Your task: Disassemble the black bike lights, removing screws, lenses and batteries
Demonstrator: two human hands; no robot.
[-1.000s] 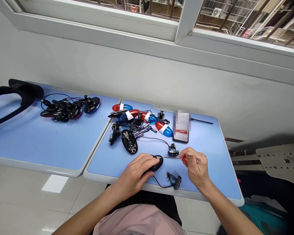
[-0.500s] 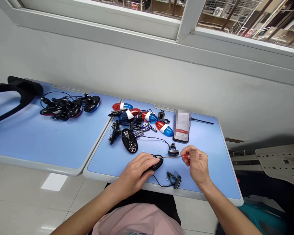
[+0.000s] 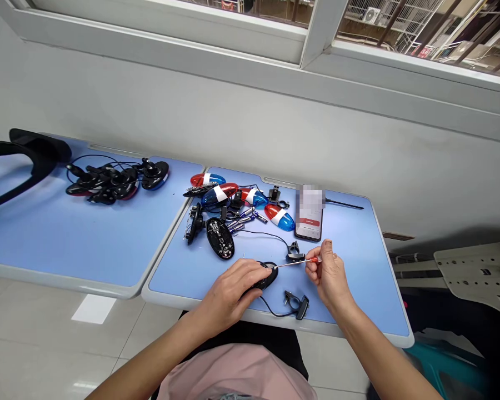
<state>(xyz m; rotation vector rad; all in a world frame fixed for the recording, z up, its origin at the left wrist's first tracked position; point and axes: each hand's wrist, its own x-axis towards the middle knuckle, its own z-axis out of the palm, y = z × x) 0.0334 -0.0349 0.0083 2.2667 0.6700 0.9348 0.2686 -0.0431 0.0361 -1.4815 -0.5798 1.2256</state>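
I note the left hand (image 3: pixel 233 289) clamped over the black oval housing (image 3: pixel 265 276) at the worktop's (image 3: pixel 354 300) 6 o'clock edge. At its 3 o'clock, the right hand (image 3: pixel 329 275) pinches the red-handled screwdriver (image 3: pixel 300 261), tip touching the housing.

left hand (image 3: pixel 233 289) cupped down, right hand (image 3: pixel 329 272) pinching.

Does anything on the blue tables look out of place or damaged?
Nothing looks damaged or spilled. One black oval base lies open with its circuit board showing, beside loose batteries. The left hand holds a black housing while the right hand points a small screwdriver at it.
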